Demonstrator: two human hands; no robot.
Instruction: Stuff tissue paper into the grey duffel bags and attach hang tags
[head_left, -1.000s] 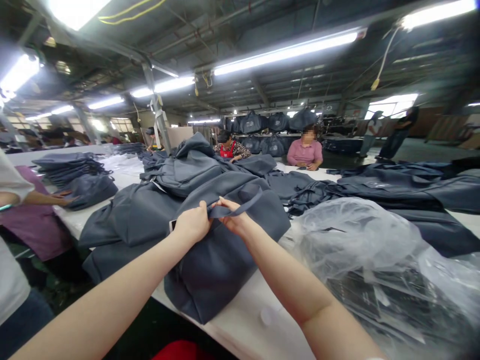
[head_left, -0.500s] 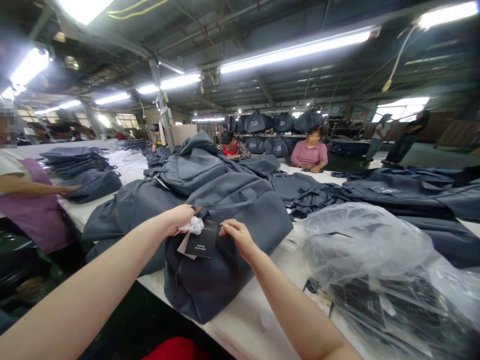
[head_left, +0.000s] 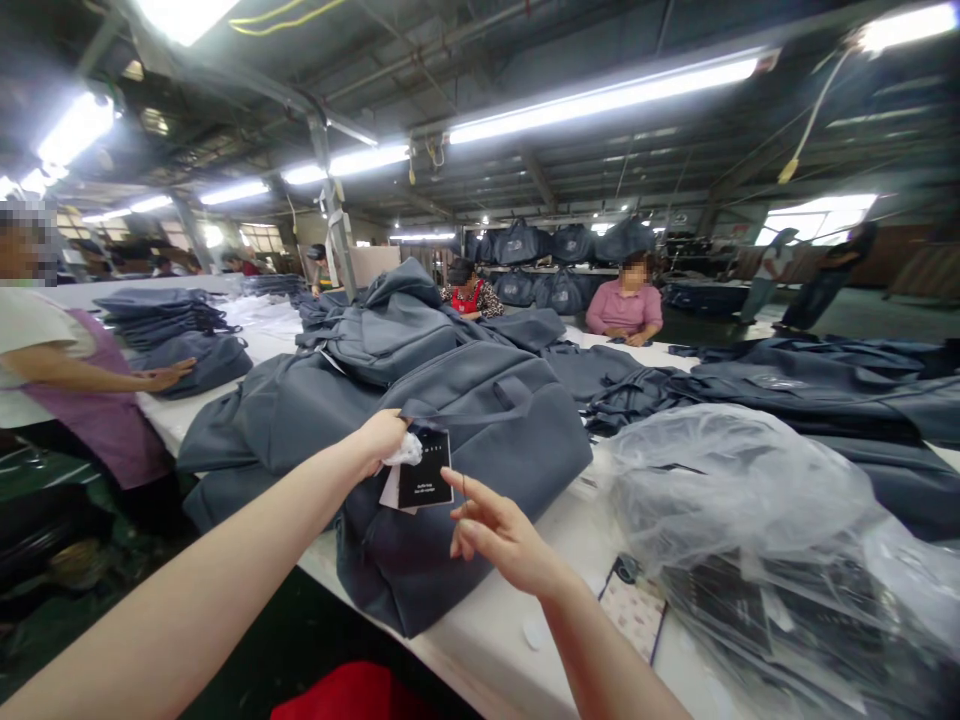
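Note:
A dark blue-grey duffle bag (head_left: 487, 440) lies in front of me at the table's near edge. My left hand (head_left: 384, 437) is closed around its strap (head_left: 465, 415), with crumpled white paper or tissue (head_left: 407, 450) bunched in the same grip. Below the left fingers hangs a black hang tag (head_left: 425, 475) with white print, and a paler tag (head_left: 390, 490) shows partly behind it. My right hand (head_left: 491, 525) is just right of the black tag, index finger stretched out by its edge, other fingers loosely curled. No object shows in the right hand.
More blue-grey bags (head_left: 375, 330) are heaped behind. Clear plastic bags (head_left: 735, 500) cover the table's right side, near a small patterned card or notebook (head_left: 630, 610). At left a co-worker in a purple apron (head_left: 112, 400) touches another bag; other people sit across the table.
My right hand has drawn away from the tag's edge, down and to the right, its fingers opening. The black tag now faces me more squarely. My left hand keeps its hold.

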